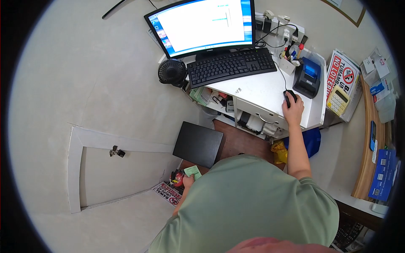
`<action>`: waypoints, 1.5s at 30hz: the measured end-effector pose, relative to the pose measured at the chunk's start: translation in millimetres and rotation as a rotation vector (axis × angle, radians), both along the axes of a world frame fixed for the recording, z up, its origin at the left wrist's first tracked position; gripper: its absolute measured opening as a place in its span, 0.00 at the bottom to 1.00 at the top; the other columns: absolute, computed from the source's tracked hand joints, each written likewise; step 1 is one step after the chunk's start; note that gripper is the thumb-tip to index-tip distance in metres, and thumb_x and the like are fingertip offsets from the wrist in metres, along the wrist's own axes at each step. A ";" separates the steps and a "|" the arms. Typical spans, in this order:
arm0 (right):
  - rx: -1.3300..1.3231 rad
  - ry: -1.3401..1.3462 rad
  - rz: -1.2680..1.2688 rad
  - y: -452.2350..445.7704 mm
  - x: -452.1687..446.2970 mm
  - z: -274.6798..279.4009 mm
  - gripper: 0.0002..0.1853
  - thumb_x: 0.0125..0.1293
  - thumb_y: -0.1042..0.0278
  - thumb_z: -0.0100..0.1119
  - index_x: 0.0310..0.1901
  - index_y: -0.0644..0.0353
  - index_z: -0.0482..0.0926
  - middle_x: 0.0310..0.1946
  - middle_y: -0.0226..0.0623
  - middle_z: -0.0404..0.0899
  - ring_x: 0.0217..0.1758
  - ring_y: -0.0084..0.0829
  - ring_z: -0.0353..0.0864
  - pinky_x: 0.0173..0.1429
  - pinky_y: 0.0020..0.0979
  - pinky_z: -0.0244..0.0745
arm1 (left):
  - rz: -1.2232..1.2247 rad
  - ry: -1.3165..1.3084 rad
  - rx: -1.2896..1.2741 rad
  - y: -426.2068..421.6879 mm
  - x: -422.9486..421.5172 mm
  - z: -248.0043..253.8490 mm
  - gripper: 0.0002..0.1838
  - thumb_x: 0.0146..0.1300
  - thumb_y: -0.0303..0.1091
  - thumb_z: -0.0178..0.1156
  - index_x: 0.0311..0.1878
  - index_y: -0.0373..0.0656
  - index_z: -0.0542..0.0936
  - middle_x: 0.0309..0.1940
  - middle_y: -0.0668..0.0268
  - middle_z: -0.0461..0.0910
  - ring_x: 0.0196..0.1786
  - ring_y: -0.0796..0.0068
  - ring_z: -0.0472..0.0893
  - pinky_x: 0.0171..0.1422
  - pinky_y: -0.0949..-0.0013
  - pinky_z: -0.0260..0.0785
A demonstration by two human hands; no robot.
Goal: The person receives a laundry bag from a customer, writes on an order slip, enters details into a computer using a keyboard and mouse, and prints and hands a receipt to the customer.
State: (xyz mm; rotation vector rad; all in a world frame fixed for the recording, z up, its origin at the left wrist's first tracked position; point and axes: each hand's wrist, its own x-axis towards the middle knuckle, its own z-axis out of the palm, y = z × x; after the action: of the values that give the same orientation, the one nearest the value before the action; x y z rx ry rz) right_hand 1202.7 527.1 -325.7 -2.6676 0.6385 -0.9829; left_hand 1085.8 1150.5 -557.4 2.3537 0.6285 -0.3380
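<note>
The mouse (pixel 290 96) looked like smooth black plastic, the green slip (pixel 193 171) like matt paper. The keyboard (pixel 230 67) was matt black plastic, and the fan (pixel 172 71) was dark plastic too. The desk (pixel 257 87) had a smooth white finish with a faint sheen; its drawer handle (pixel 266 119) shone like metal. The shirt (pixel 249 198) was soft, matt cloth. The ledge (pixel 364 181) looked like smooth wood, and the wall (pixel 105 76) was matt, with a slightly uneven surface.

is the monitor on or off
On: the monitor glows brightly, mostly white with blue edges and a few small icons at its left.
</note>
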 end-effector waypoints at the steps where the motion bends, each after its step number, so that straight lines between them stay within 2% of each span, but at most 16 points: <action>1: 0.001 0.002 -0.003 0.0 -0.2 0.2 0.24 0.59 0.62 0.64 0.60 0.38 0.81 0.58 0.50 0.73 0.59 0.51 0.74 0.61 0.49 0.70 | -0.006 0.010 0.025 0.2 0.1 -2.1 0.21 0.58 0.42 0.66 0.44 0.30 0.83 0.40 0.43 0.85 0.48 0.45 0.85 0.53 0.53 0.75; 9: 0.009 0.012 -0.004 0.1 0.0 0.3 0.24 0.59 0.62 0.64 0.59 0.38 0.81 0.58 0.51 0.73 0.59 0.51 0.74 0.61 0.49 0.69 | -0.043 0.003 0.084 -1.5 1.3 -4.4 0.21 0.58 0.42 0.67 0.43 0.30 0.83 0.39 0.42 0.85 0.46 0.43 0.85 0.52 0.51 0.75; 15: 0.021 0.002 -0.008 -0.2 0.4 -0.3 0.24 0.59 0.62 0.65 0.60 0.38 0.81 0.58 0.50 0.73 0.59 0.51 0.74 0.62 0.49 0.69 | -0.006 -0.093 -0.130 -5.4 1.6 2.4 0.19 0.59 0.40 0.66 0.43 0.30 0.83 0.39 0.43 0.86 0.46 0.46 0.86 0.52 0.53 0.76; 18: 0.041 0.007 -0.015 -0.1 1.1 -0.3 0.24 0.60 0.62 0.64 0.61 0.38 0.80 0.59 0.49 0.73 0.59 0.51 0.74 0.63 0.49 0.69 | -0.001 -0.004 -0.005 -5.5 7.5 -0.5 0.18 0.59 0.39 0.66 0.44 0.30 0.83 0.40 0.45 0.86 0.47 0.47 0.86 0.52 0.54 0.76; 24: 0.046 0.011 -0.013 -0.7 1.7 -0.8 0.25 0.61 0.61 0.64 0.61 0.37 0.80 0.59 0.48 0.72 0.59 0.51 0.73 0.64 0.49 0.68 | 0.007 -0.056 -0.110 -10.0 6.4 5.8 0.18 0.59 0.38 0.66 0.44 0.31 0.83 0.40 0.45 0.86 0.47 0.48 0.86 0.53 0.55 0.75; 30: 0.042 0.031 -0.028 -0.4 2.0 -1.0 0.24 0.62 0.61 0.64 0.62 0.37 0.80 0.60 0.49 0.72 0.60 0.51 0.73 0.64 0.49 0.68 | 0.014 -0.028 -0.079 -9.7 8.0 7.0 0.18 0.59 0.39 0.66 0.43 0.31 0.83 0.40 0.44 0.86 0.47 0.48 0.86 0.53 0.54 0.75; 33: 0.044 0.030 -0.024 -0.2 2.4 -0.8 0.24 0.62 0.61 0.64 0.62 0.37 0.79 0.60 0.49 0.72 0.60 0.51 0.73 0.64 0.49 0.68 | 0.000 0.028 0.056 -9.3 9.5 6.3 0.18 0.59 0.39 0.66 0.44 0.32 0.84 0.40 0.45 0.86 0.47 0.48 0.86 0.53 0.54 0.75; 39: 0.024 0.026 -0.017 1.3 1.3 2.1 0.24 0.62 0.61 0.64 0.61 0.38 0.80 0.59 0.49 0.72 0.60 0.51 0.73 0.63 0.49 0.68 | 0.013 -0.006 -0.079 -5.7 6.8 -0.6 0.18 0.59 0.40 0.66 0.45 0.33 0.84 0.40 0.45 0.86 0.46 0.47 0.86 0.52 0.54 0.75; 45: 0.016 0.024 -0.019 2.9 1.0 3.9 0.23 0.62 0.61 0.65 0.61 0.38 0.80 0.59 0.49 0.73 0.60 0.50 0.73 0.63 0.49 0.68 | 0.005 -0.041 -0.057 -7.9 3.7 6.5 0.17 0.60 0.38 0.65 0.44 0.33 0.84 0.40 0.46 0.87 0.45 0.47 0.86 0.52 0.54 0.75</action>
State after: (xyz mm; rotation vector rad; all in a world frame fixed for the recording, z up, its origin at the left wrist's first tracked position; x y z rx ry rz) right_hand 1203.7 530.0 -321.8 -2.6677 0.6751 -0.9478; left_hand 1089.4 1142.6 -550.9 2.2980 0.5974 -0.3006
